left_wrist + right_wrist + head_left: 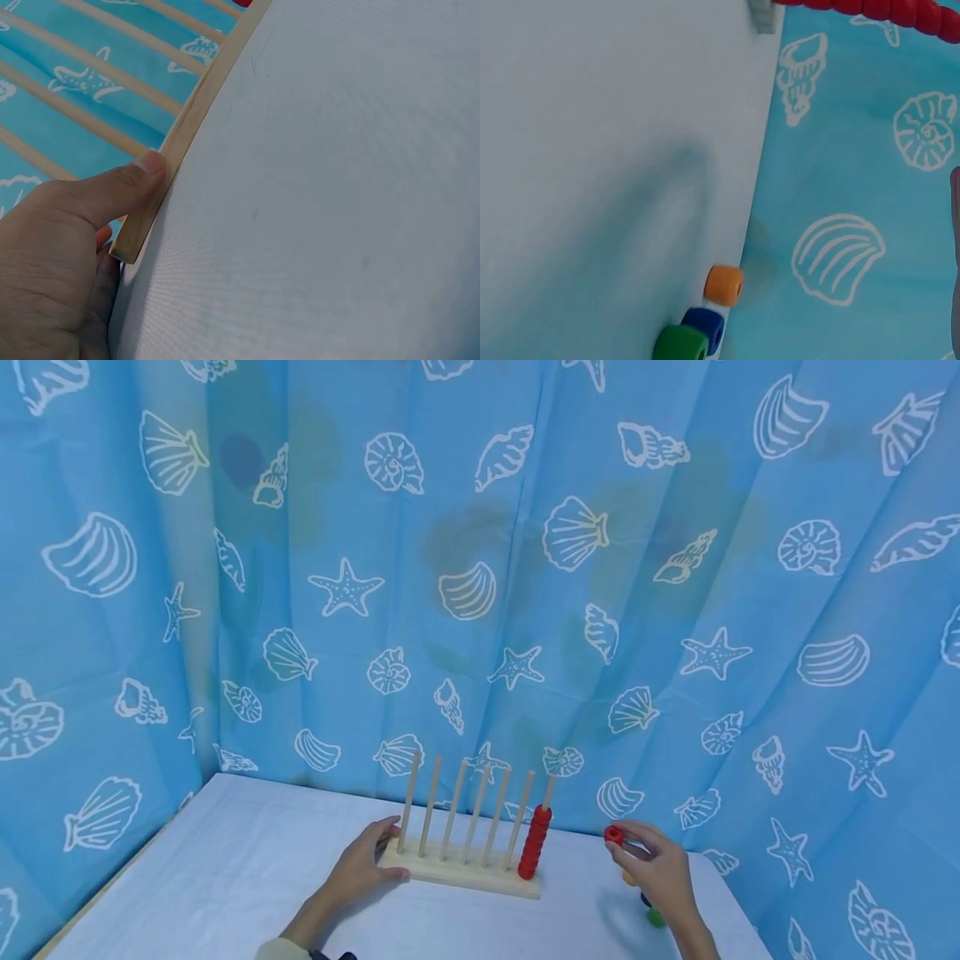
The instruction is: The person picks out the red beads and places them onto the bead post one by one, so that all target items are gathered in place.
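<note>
A wooden peg stand (465, 870) with several upright rods stands on the white table. Red beads (534, 843) are stacked on its rightmost rod, whose top sticks out above them; the other rods are bare. My left hand (358, 870) grips the left end of the base, its thumb (127, 184) along the front edge. To the right of the stand, my right hand (660, 868) pinches a red bead (613, 835) between thumb and fingertips, its hole facing the camera. In the right wrist view that bead is out of sight.
An orange bead (724, 286), a blue bead (705, 328) and a green bead (681, 345) lie on the table beneath my right hand. A blue curtain (465, 610) with white shells hangs right behind the white tabletop (247, 843).
</note>
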`<action>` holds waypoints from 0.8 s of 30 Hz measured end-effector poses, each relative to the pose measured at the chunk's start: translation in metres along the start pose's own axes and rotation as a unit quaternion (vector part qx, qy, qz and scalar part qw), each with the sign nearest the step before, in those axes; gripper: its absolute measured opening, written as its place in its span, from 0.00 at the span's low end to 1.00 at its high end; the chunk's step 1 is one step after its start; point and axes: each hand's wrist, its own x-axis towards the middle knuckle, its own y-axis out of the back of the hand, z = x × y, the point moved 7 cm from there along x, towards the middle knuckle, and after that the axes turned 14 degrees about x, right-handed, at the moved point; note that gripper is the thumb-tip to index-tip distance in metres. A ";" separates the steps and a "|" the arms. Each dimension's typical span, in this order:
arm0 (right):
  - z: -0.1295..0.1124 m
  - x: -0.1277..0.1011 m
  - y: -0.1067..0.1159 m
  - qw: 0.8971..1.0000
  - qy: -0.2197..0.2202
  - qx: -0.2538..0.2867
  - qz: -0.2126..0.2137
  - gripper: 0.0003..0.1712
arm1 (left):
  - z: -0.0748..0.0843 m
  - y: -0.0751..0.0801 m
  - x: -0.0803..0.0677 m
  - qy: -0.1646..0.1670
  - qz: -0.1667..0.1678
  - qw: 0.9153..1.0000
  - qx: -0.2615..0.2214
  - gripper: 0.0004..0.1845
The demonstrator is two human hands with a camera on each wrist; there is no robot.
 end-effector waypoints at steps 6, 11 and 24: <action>-0.008 0.000 -0.007 0.998 -0.017 0.054 0.007 0.24 | -0.003 -0.002 0.002 0.013 -0.002 1.000 0.001 0.52; -0.018 0.003 -0.015 0.998 -0.020 0.050 0.021 0.25 | -0.004 -0.003 0.003 0.011 -0.005 1.000 0.005 0.52; -0.054 0.019 -0.034 0.996 0.058 0.061 0.018 0.23 | -0.003 -0.002 0.002 0.000 0.000 1.000 0.012 0.52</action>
